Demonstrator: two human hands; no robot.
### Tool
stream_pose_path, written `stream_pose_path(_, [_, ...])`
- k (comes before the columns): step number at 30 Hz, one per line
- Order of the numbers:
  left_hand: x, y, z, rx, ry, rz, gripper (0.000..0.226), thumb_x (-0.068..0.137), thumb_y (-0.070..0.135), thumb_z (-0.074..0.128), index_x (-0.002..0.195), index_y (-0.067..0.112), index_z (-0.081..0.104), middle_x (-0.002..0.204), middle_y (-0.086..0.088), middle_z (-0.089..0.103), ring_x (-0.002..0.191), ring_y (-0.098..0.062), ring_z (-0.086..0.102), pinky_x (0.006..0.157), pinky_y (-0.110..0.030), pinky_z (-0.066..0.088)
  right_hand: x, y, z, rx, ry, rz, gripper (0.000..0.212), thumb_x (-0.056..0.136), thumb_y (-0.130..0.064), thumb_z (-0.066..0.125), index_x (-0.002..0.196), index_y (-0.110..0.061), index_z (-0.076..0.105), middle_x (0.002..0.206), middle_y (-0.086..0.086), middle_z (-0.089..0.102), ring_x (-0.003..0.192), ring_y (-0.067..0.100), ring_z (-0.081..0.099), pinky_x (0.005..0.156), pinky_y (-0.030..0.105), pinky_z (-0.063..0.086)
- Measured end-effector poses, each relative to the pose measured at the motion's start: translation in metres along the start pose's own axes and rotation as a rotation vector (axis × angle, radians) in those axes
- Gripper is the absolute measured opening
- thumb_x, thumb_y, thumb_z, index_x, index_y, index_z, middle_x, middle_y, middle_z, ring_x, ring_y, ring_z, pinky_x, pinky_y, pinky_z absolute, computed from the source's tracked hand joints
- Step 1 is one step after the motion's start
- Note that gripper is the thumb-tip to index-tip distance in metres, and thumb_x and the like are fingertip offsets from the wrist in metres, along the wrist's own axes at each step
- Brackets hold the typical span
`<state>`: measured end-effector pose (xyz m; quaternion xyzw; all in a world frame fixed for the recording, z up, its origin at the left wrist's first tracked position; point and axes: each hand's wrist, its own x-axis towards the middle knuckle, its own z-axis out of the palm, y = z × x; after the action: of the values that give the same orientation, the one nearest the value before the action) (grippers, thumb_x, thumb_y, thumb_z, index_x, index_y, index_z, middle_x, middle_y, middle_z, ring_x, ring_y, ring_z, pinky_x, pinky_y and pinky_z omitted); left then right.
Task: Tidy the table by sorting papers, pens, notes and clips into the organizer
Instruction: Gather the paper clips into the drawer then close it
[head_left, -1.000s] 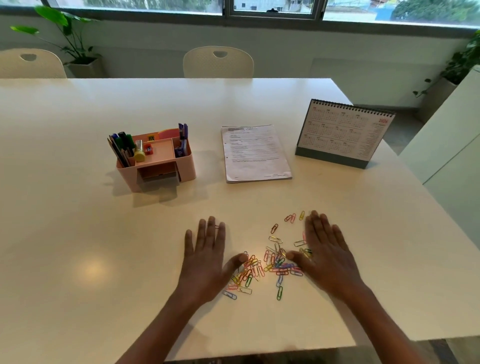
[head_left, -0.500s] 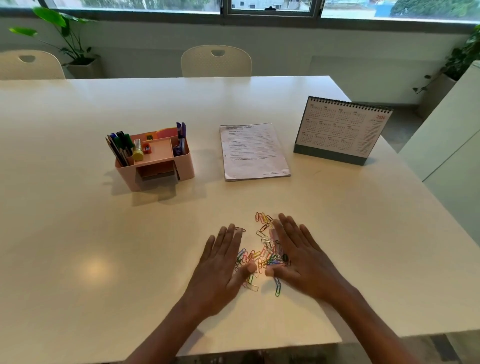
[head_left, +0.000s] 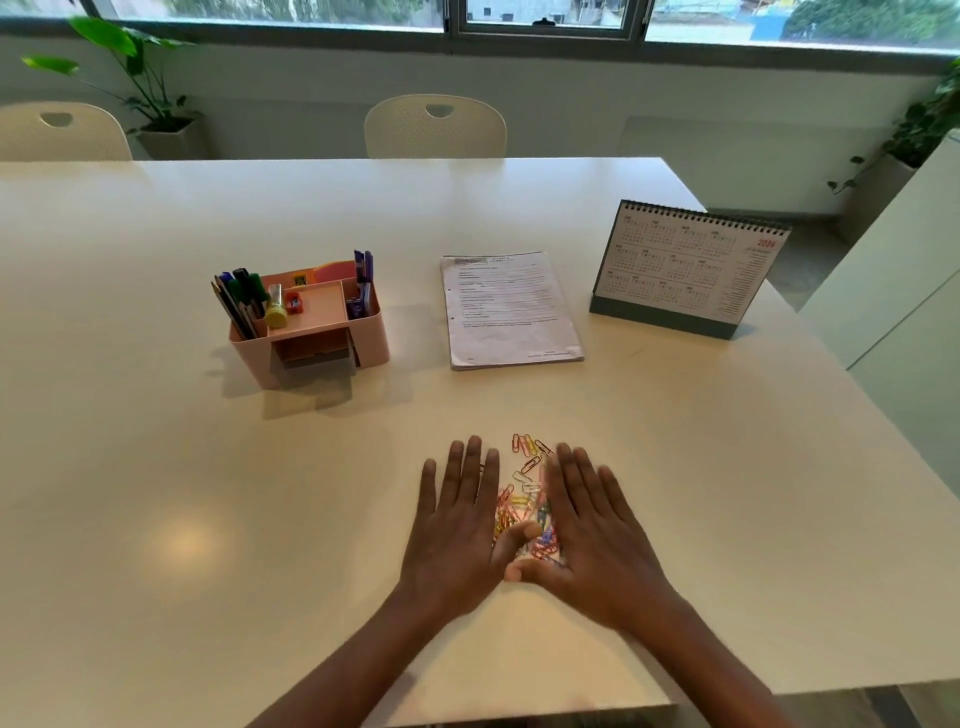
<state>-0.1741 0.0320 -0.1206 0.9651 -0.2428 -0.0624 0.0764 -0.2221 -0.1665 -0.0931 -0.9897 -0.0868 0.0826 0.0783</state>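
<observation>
Closer together than half a second ago, the left hand (head_left: 457, 525) and right hand (head_left: 592, 535) have crowded the paper clips (head_left: 525, 491) into a narrow heap between them. On the white table (head_left: 156, 467) I see a desk calendar (head_left: 685, 265) at the right, papers (head_left: 509, 312) mid-table, and the pink organizer (head_left: 373, 338) at their left holding pens (head_left: 239, 296). Both hands lie flat, fingers straight, thumbs meeting.
</observation>
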Motion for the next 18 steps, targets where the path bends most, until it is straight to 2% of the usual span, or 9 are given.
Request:
stream_pose_path(2, [0.015,-0.004,-0.006,0.017,-0.021,0.044,0.099,0.088,0.082,-0.018,0.165,0.019,-0.02,0.17,-0.002,-0.033,0.155,-0.018,-0.037,0.129,-0.052,-0.013,0.015,0.003,0.0,0.029,0.024,-0.02,0.128,0.079,-0.102,0.012,0.161,-0.012,-0.025,0.168,0.004,-0.036,0.155,0.017,-0.036,0.13,0.046,-0.01])
stream_pose_path(6, [0.036,-0.014,-0.013,0.023,-0.035,0.145,0.089,0.095,0.076,-0.01,0.166,0.022,-0.016,0.172,0.001,-0.027,0.157,-0.015,-0.032,0.131,-0.049,-0.01,0.042,0.01,0.0,-0.031,0.042,-0.101,0.124,0.081,-0.101,0.016,0.164,-0.016,-0.02,0.172,0.004,-0.028,0.156,0.016,-0.032,0.131,0.047,-0.006])
stream_pose_path(10, [0.047,-0.021,-0.015,-0.007,-0.024,0.169,0.097,0.09,0.079,-0.016,0.167,0.02,-0.012,0.174,0.002,-0.019,0.159,-0.013,-0.024,0.132,-0.047,-0.003,0.06,0.014,-0.001,-0.06,0.05,-0.176,0.123,0.083,-0.099,0.019,0.165,-0.014,-0.014,0.174,0.003,-0.021,0.158,0.015,-0.028,0.132,0.047,0.001])
stream_pose_path(14, [0.037,-0.023,-0.014,-0.172,0.049,0.122,0.098,0.092,0.083,-0.008,0.168,0.02,-0.006,0.175,0.002,-0.014,0.161,-0.01,-0.018,0.133,-0.041,0.001,0.051,0.011,-0.004,-0.014,0.07,-0.132,0.132,0.079,-0.102,0.022,0.163,-0.01,-0.019,0.171,0.007,-0.028,0.157,0.016,-0.03,0.132,0.045,-0.001])
stream_pose_path(18, [-0.006,-0.024,-0.012,-0.158,0.052,0.061,0.095,0.095,0.083,-0.002,0.166,0.021,-0.014,0.173,0.004,-0.024,0.157,-0.005,-0.028,0.132,-0.034,-0.006,-0.003,0.004,-0.002,0.012,0.056,-0.066,0.137,0.078,-0.103,0.026,0.16,-0.005,-0.025,0.168,0.009,-0.037,0.156,0.02,-0.033,0.131,0.042,-0.008])
